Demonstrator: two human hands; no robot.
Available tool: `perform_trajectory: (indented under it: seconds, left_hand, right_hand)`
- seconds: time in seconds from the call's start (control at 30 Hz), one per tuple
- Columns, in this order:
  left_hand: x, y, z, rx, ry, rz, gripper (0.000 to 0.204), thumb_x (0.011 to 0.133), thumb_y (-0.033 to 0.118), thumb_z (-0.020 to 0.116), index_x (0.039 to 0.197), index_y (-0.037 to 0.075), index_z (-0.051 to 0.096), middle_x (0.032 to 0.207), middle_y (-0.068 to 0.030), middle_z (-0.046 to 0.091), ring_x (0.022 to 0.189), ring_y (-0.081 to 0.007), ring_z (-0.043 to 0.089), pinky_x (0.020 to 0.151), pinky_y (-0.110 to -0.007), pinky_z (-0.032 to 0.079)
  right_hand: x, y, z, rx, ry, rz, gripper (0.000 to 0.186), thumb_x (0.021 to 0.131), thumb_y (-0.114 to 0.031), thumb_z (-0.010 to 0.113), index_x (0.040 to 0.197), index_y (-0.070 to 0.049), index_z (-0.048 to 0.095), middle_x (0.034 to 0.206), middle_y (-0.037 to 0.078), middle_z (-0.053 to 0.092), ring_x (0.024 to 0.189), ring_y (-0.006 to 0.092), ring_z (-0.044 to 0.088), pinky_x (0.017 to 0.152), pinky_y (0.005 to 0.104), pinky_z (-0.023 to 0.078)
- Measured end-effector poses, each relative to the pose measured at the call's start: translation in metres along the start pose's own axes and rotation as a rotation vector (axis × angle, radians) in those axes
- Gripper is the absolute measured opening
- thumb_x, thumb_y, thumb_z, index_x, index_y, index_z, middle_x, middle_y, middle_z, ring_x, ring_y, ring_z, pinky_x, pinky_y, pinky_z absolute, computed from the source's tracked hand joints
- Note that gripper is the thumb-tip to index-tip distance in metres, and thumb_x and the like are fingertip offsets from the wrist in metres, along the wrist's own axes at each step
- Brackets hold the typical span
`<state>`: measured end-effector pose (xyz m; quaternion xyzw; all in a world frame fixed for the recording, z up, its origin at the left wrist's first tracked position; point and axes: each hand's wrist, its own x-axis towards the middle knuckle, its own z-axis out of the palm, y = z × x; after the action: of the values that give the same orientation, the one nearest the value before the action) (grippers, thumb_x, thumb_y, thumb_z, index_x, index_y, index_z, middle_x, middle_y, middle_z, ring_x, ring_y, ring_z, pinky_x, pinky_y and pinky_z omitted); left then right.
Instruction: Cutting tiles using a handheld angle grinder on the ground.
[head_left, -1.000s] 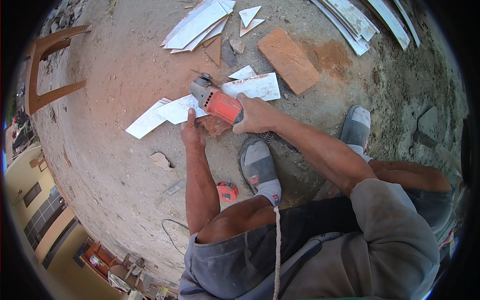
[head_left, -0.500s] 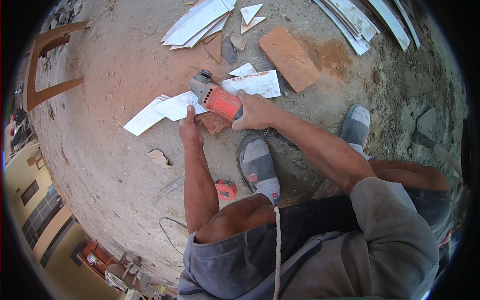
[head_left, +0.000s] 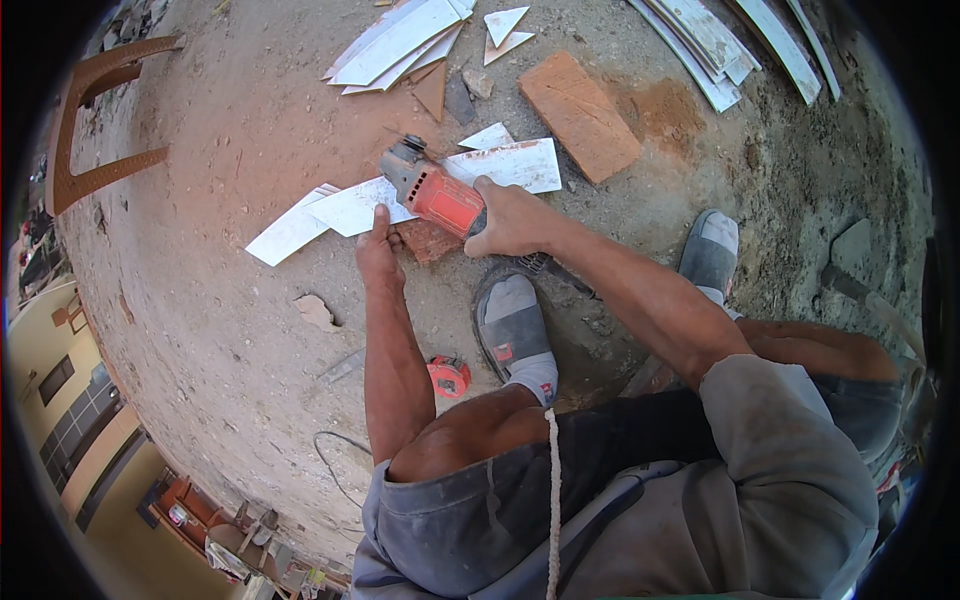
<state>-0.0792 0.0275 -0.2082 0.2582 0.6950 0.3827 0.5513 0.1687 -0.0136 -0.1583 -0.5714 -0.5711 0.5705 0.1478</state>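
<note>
My right hand (head_left: 506, 216) is closed round the red-and-grey body of an angle grinder (head_left: 437, 199), whose head and disc sit over a white tile piece (head_left: 350, 209). My left hand (head_left: 380, 250) grips the lower edge of that tile with thumb on top, just left of the grinder. A reddish brick (head_left: 428, 242) lies beneath the work, partly hidden. Other white tile strips (head_left: 288, 230) lie overlapping to the left, and another (head_left: 518, 166) extends to the right behind the grinder, with a small triangular offcut (head_left: 485, 135) above it.
An orange brick (head_left: 578, 116) lies at upper right. Tile piles (head_left: 400, 42) (head_left: 695, 50) stand beyond. A brown plastic chair (head_left: 110, 178) is at left, a red tape measure (head_left: 449, 376) by my left foot (head_left: 513, 320), a trowel-like tool (head_left: 851, 250) at right. A cable (head_left: 335, 468) lies below.
Both hands, the grinder and the tile piece have shifted slightly up and left in the picture, along with some surrounding items. The grips look the same.
</note>
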Motion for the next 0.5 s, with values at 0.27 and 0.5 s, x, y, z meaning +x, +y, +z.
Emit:
perform_trajectory:
  seconds: [0.27, 0.5]
  left_hand:
    - [0.001, -0.0005, -0.0003, 0.027, 0.017, -0.017, 0.034, 0.085, 0.04, 0.075, 0.084, 0.008, 0.062, 0.068, 0.0017, 0.055, 0.057, -0.008, 0.049, 0.051, -0.023, 0.037]
    - [0.0015, 0.0014, -0.0014, 0.034, 0.017, -0.048, 0.036, 0.085, 0.039, 0.076, 0.085, 0.007, 0.061, 0.069, 0.0, 0.058, 0.057, -0.0086, 0.051, 0.05, -0.023, 0.038]
  right_hand:
    - [0.0, 0.0012, 0.0009, -0.032, 0.007, 0.012, 0.081, 0.062, -0.039, 0.075, 0.118, 0.012, 0.044, 0.105, 0.036, 0.061, 0.1, 0.047, 0.061, 0.088, 0.0451, 0.049]
    - [-0.0003, 0.0025, 0.0009, -0.026, 0.011, 0.003, 0.081, 0.062, -0.038, 0.074, 0.118, 0.012, 0.044, 0.104, 0.036, 0.061, 0.1, 0.0469, 0.061, 0.088, 0.0454, 0.049]
